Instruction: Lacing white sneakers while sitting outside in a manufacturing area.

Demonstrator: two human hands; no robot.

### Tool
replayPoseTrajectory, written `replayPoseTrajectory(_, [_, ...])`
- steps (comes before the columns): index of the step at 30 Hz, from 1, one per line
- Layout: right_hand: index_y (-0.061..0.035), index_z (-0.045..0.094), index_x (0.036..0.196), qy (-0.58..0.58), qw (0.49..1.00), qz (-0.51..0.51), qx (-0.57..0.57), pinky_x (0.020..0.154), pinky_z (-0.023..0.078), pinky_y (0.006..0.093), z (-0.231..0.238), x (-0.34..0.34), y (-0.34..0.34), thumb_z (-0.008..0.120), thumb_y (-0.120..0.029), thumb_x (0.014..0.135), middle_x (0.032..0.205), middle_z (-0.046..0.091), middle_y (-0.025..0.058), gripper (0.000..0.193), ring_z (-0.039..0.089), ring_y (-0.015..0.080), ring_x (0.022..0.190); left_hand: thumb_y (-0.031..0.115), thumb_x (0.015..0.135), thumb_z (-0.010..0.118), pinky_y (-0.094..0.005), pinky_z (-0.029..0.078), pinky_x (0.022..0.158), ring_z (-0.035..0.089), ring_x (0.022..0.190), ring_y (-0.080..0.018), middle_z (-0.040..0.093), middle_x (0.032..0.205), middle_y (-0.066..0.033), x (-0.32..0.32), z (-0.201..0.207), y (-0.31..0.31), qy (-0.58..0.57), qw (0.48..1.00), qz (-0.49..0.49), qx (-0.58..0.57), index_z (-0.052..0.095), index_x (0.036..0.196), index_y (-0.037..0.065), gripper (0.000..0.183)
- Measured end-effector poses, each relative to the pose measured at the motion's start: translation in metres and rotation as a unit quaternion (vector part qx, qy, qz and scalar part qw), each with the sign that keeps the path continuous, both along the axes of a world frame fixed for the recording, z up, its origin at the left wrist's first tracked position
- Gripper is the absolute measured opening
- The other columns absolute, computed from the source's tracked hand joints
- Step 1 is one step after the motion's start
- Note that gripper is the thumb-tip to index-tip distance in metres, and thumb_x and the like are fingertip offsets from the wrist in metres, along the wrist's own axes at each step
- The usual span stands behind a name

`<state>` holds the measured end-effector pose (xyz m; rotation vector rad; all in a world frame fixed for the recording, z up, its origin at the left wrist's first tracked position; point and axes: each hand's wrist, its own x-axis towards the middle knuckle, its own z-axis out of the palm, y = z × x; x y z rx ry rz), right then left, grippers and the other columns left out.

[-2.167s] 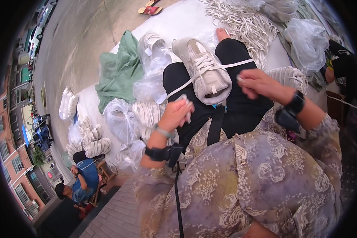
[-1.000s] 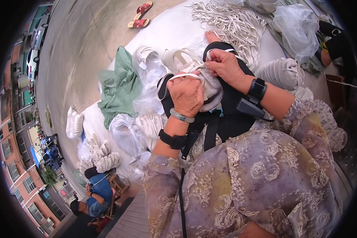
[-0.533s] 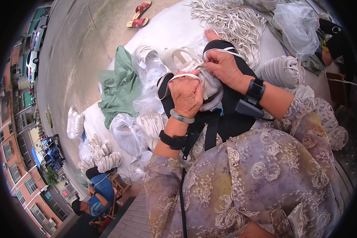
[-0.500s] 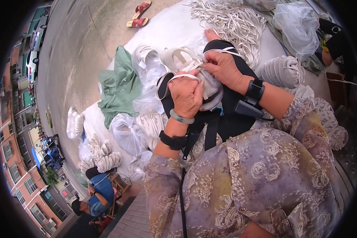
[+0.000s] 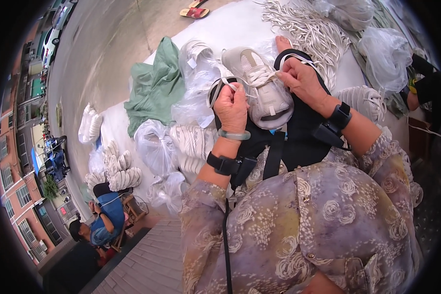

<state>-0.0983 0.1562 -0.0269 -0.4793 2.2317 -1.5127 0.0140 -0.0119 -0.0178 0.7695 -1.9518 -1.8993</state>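
Note:
A pale grey-white sneaker (image 5: 267, 88) lies sole-down on my lap, over black trousers. A white shoelace (image 5: 259, 74) runs across its eyelets. My left hand (image 5: 232, 105) is closed on the lace's left end beside the shoe. On the right of the shoe, my right hand (image 5: 303, 78) pinches the other end of the lace. Both wrists carry black bands, and the left also wears a pale green bangle.
A heap of loose white laces (image 5: 308, 27) lies on the white sheet beyond my knees. Clear bags of sneakers (image 5: 191, 142), a green cloth (image 5: 157, 85) and more shoe piles (image 5: 120, 169) sit to the left. Another person in blue (image 5: 103, 218) sits at lower left. Red sandals (image 5: 195, 11) lie on the concrete.
The sneaker is now uncovered and lies flat on my lap. My hands have moved apart to its two sides, each pulling a lace end outward.

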Motion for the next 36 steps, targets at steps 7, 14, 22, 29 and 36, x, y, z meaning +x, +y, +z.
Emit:
replayPoseTrajectory(7, [-0.0035, 0.051, 0.08, 0.036, 0.996, 0.044, -0.062, 0.052, 0.039, 0.0244, -0.001, 0.004, 0.003, 0.059, -0.009, 0.08, 0.059, 0.049, 0.0025, 0.01, 0.048, 0.0107, 0.053, 0.009, 0.086, 0.055, -0.0184, 0.039, 0.041, 0.049, 0.044, -0.0051, 0.056, 0.062, -0.0018, -0.013, -0.013, -0.004, -0.006, 0.999, 0.02, -0.041, 0.053, 0.084, 0.002, 0.007])
replayPoseTrajectory(14, [-0.0029, 0.052, 0.081, -0.008, 0.995, 0.037, -0.09, 0.051, 0.038, 0.0217, 0.0, 0.005, 0.005, 0.058, -0.006, 0.081, 0.062, 0.048, 0.0007, 0.007, 0.045, 0.0067, 0.055, 0.003, 0.082, 0.058, -0.0192, 0.04, 0.043, 0.05, 0.046, -0.0052, 0.056, 0.061, -0.0016, -0.013, -0.02, -0.006, -0.003, 0.99, 0.002, -0.144, 0.051, 0.083, 0.002, 0.007])
replayPoseTrajectory(22, [-0.0025, 0.053, 0.082, -0.002, 0.996, 0.037, -0.083, 0.052, 0.039, 0.0214, -0.003, 0.004, 0.005, 0.058, -0.007, 0.082, 0.061, 0.049, 0.0011, 0.007, 0.046, 0.0067, 0.055, 0.001, 0.08, 0.06, -0.0193, 0.042, 0.047, 0.051, 0.051, -0.0059, 0.056, 0.066, -0.0009, -0.01, -0.019, -0.004, 0.032, 0.995, -0.004, -0.095, 0.049, 0.084, 0.003, 0.011])
replayPoseTrajectory(29, [-0.0019, 0.054, 0.082, -0.043, 0.994, 0.038, -0.091, 0.053, 0.04, 0.0208, 0.0, 0.002, 0.004, 0.059, -0.008, 0.082, 0.064, 0.05, -0.0013, 0.008, 0.046, 0.0053, 0.057, 0.0, 0.08, 0.059, -0.0194, 0.042, 0.047, 0.052, 0.052, -0.0061, 0.056, 0.067, -0.0011, -0.008, -0.017, -0.004, 0.028, 0.998, -0.004, -0.056, 0.049, 0.085, 0.003, 0.012])
replayPoseTrajectory(36, [-0.0011, 0.063, 0.097, -0.18, 0.906, 0.351, -0.157, 0.063, 0.046, 0.0205, 0.106, 0.009, 0.021, 0.06, -0.01, 0.082, 0.078, 0.062, 0.0, 0.018, 0.054, 0.0054, 0.068, -0.002, 0.08, 0.058, -0.0191, 0.042, 0.048, 0.052, 0.052, -0.0056, 0.054, 0.066, -0.0003, -0.008, -0.021, -0.003, 0.045, 0.989, -0.002, -0.14, 0.048, 0.085, 0.002, 0.011])
